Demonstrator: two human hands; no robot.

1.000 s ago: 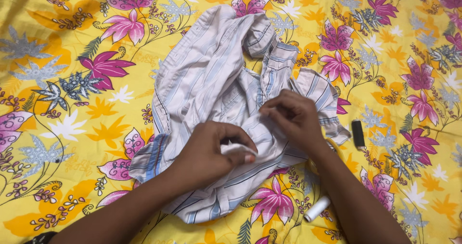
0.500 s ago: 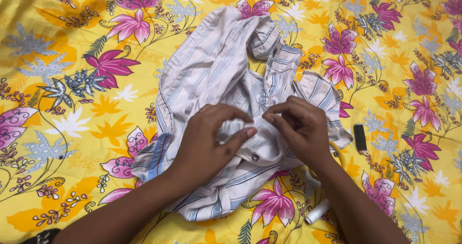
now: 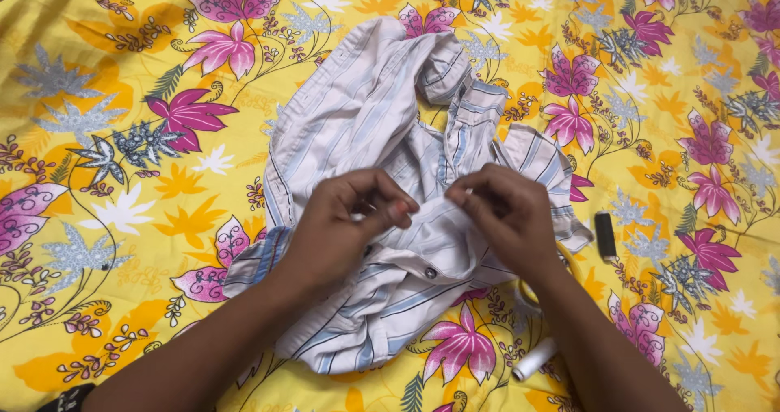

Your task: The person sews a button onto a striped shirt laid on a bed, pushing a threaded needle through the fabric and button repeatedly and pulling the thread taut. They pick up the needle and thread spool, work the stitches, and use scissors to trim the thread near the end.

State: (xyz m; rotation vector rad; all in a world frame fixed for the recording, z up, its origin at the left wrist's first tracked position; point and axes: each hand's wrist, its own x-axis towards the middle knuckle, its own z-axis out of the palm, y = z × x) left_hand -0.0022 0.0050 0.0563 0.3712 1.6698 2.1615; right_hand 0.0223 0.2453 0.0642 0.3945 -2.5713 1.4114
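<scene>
A crumpled white shirt (image 3: 357, 127) with blue and grey stripes lies on a yellow flowered bedsheet (image 3: 122, 217). My left hand (image 3: 345, 221) pinches a fold of the shirt's button strip near the middle. My right hand (image 3: 508, 217) pinches the same strip a little to the right, fingertips almost meeting the left ones. A dark button (image 3: 430, 273) shows on the strip just below the hands. Whether a needle is held is too small to tell.
A white thread spool (image 3: 534, 360) lies on the sheet by my right forearm. A small black oblong object (image 3: 605, 236) rests to the right of the shirt. Yellow scissor handles (image 3: 524, 292) peek out beneath my right wrist.
Both hands have shifted upward on the shirt and come closer together, now pinching the button strip. The cloth under them is pulled into a different fold.
</scene>
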